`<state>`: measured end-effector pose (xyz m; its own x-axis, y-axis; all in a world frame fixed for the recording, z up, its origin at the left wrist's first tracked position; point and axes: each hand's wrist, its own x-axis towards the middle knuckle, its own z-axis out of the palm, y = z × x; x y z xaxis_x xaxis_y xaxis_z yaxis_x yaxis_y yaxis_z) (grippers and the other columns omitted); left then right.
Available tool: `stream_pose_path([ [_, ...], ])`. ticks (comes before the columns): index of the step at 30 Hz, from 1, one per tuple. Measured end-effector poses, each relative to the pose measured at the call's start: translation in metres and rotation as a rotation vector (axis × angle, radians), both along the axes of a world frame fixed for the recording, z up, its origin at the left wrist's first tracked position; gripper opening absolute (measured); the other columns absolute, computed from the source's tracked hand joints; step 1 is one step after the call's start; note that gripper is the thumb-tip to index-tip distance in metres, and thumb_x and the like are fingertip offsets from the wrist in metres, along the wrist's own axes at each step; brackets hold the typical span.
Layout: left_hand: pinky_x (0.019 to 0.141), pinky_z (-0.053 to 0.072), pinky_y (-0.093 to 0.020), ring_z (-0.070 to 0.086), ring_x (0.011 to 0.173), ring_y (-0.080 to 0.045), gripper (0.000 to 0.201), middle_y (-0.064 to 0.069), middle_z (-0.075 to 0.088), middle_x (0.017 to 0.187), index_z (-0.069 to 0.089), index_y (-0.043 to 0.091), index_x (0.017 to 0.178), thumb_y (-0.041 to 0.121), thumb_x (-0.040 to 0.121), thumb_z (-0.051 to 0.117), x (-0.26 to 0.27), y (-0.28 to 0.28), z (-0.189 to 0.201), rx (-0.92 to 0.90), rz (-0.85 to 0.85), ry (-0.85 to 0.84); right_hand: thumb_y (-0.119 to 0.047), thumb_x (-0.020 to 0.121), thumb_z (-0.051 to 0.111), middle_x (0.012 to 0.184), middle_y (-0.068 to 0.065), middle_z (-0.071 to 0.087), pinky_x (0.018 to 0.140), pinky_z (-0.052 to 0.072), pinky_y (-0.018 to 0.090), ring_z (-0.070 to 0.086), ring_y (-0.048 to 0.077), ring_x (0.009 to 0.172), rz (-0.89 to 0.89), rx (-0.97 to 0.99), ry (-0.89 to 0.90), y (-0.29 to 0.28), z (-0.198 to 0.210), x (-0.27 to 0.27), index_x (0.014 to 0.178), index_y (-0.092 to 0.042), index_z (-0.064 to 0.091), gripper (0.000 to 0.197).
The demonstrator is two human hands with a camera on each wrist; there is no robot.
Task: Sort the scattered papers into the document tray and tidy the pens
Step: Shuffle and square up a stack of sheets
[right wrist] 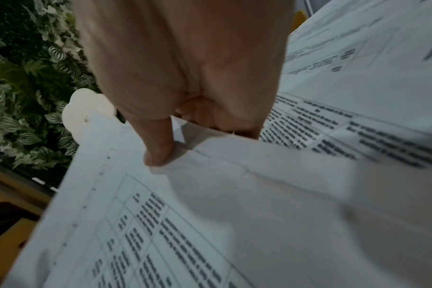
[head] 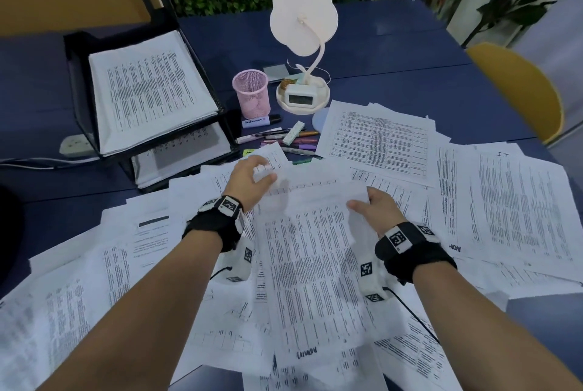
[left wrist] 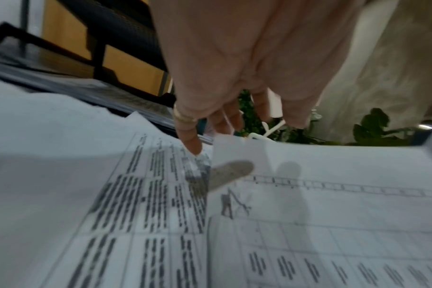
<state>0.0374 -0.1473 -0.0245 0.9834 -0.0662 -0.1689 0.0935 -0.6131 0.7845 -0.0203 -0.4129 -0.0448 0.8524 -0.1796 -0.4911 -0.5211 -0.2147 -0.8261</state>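
Right hand [head: 377, 207] pinches far edge of a printed sheet [head: 315, 267] at frame centre; left hand [head: 249, 176], fingers spread and loose, hovers just above its far-left corner, holding nothing. Sheet's long axis runs near-to-far. Scattered papers [head: 504, 207] cover tabletop [head: 410, 53] all round. Pens [head: 284, 138] lie betw. papers and pink cup [head: 251, 94]; document tray [head: 148, 91] upper left.

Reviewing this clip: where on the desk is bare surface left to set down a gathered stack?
Bare blue table lies behind the flower lamp, and left of the document tray. A small patch sits between the tray and the near papers. The pens and sheets crowd everything else.
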Motion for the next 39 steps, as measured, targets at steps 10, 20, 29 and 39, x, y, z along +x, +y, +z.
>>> stream_pose_path([
  [10, 0.101, 0.043, -0.051, 0.051, 0.121, -0.036, 0.064, -0.016, 0.05, 0.136, 0.037, 0.014, 0.137, 0.044, 0.087, 0.062, -0.037, 0.013, -0.014, -0.268, 0.191, 0.46, -0.009, 0.092, 0.059, 0.106, 0.005, 0.067, 0.081, 0.049, 0.03, 0.062, 0.021, 0.094, -0.192, 0.239, -0.123, 0.011, 0.014, 0.011, 0.114, -0.012, 0.059, 0.023],
  [20, 0.11, 0.035, -0.045, 0.041, 0.131, -0.022, 0.064, -0.002, 0.039, 0.145, 0.034, 0.014, 0.143, 0.03, 0.088, 0.063, -0.042, 0.009, -0.015, -0.299, 0.199, 0.295, -0.006, 0.088, 0.062, 0.117, 0.012, 0.063, 0.095, 0.048, 0.052, 0.062, 0.032, 0.103, -0.022, 0.079, 0.066, 0.023, 0.006, 0.01, 0.11, -0.015, 0.054, 0.025],
  [29, 0.104, 0.043, -0.045, 0.051, 0.125, -0.023, 0.044, -0.01, 0.056, 0.131, 0.047, 0.008, 0.131, 0.022, 0.091, 0.06, -0.022, -0.005, 0.078, -0.433, 0.379, -0.235, -0.004, 0.095, 0.049, 0.112, -0.003, 0.066, 0.094, 0.049, 0.023, 0.063, 0.006, 0.104, -0.076, 0.095, -0.552, 0.054, 0.107, 0.023, 0.121, -0.016, 0.05, 0.029],
  [39, 0.101, 0.046, -0.046, 0.059, 0.113, -0.017, 0.042, -0.003, 0.062, 0.12, 0.044, 0.016, 0.125, 0.004, 0.088, 0.061, -0.024, -0.001, 0.064, -0.545, 0.362, -0.178, 0.004, 0.089, 0.051, 0.101, -0.005, 0.061, 0.073, 0.05, 0.022, 0.06, 0.007, 0.087, -0.123, 0.124, -0.507, 0.052, 0.089, 0.023, 0.107, -0.021, 0.046, 0.032],
])
